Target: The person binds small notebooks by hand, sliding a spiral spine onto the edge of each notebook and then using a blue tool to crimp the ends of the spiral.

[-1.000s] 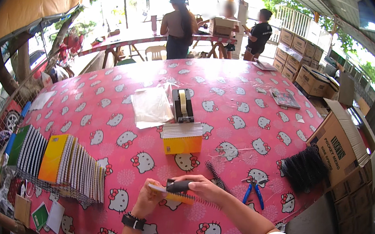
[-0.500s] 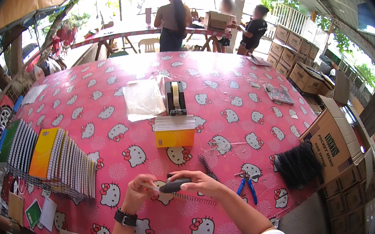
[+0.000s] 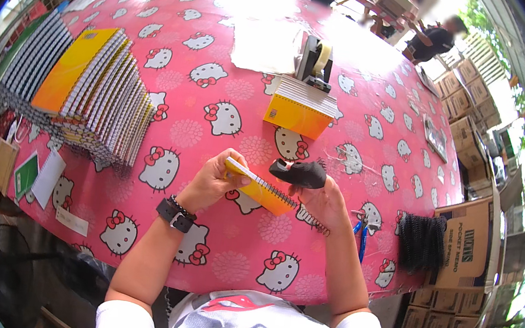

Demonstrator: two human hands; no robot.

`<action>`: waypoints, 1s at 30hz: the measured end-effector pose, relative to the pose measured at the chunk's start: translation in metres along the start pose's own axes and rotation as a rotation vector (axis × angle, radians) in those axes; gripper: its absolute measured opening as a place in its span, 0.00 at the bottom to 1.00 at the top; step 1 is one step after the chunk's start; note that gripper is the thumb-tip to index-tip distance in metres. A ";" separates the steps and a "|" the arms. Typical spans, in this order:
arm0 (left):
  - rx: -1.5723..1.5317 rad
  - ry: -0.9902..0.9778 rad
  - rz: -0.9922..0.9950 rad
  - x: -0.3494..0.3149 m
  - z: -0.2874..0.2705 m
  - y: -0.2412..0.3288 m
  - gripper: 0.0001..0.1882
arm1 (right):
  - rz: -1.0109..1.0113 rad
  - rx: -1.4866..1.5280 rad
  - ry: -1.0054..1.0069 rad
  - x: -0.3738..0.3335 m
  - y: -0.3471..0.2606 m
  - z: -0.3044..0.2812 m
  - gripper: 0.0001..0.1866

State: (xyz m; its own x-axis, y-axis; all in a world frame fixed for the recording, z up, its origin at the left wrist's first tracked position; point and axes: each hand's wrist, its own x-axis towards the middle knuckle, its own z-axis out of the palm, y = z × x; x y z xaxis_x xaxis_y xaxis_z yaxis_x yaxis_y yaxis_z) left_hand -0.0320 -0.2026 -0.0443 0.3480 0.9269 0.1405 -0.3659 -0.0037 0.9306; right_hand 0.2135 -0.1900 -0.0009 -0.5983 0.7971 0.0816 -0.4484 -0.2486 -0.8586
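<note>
My left hand [image 3: 215, 186] grips the left end of a small yellow-orange notebook [image 3: 263, 195], thumb on top. Along the notebook's upper edge runs a dark wire spiral [image 3: 313, 221], whose loose end sticks out past the right corner beneath my right wrist. My right hand [image 3: 325, 203] is closed around a black rounded handheld tool [image 3: 300, 173], held just above the notebook's spiral edge. What the tool's underside touches is hidden. Blue-handled pliers [image 3: 362, 238] lie right of my right forearm.
Ahead stand a row of yellow notebooks [image 3: 300, 113], a tape dispenser [image 3: 315, 65] and clear plastic sheets [image 3: 266, 45]. Tall spiral notebook stacks [image 3: 99, 81] fill the left. At right, black wire coils [image 3: 421, 242] lie against a cardboard box [image 3: 464, 244]. People stand beyond the table.
My view has tilted down and turned. The notebook, earlier seen edge-on, now shows its yellow cover. My right hand and the black tool have shifted right, away from my left hand.
</note>
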 end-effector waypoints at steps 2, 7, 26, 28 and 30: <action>0.031 0.025 -0.011 0.001 0.004 -0.001 0.11 | 0.022 -0.060 0.012 -0.008 0.004 -0.005 0.37; -0.023 0.003 -0.045 0.004 0.006 0.001 0.12 | -0.039 -0.513 0.138 -0.010 -0.011 0.017 0.33; 0.008 -0.120 -0.158 0.001 -0.002 0.012 0.12 | -0.025 -0.380 -0.031 -0.018 -0.023 0.007 0.28; 0.056 -0.109 -0.153 -0.002 -0.002 0.006 0.12 | 0.035 -0.354 0.039 -0.017 -0.008 0.022 0.30; 0.103 -0.127 -0.101 0.001 -0.007 0.005 0.12 | 0.108 -0.702 0.182 -0.011 0.006 0.011 0.31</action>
State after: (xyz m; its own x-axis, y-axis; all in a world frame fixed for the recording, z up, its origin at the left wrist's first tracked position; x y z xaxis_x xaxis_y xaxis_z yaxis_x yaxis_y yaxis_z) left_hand -0.0397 -0.1990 -0.0419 0.4872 0.8696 0.0802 -0.2354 0.0423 0.9710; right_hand 0.2102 -0.2067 -0.0012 -0.4681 0.8820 -0.0542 0.1747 0.0322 -0.9841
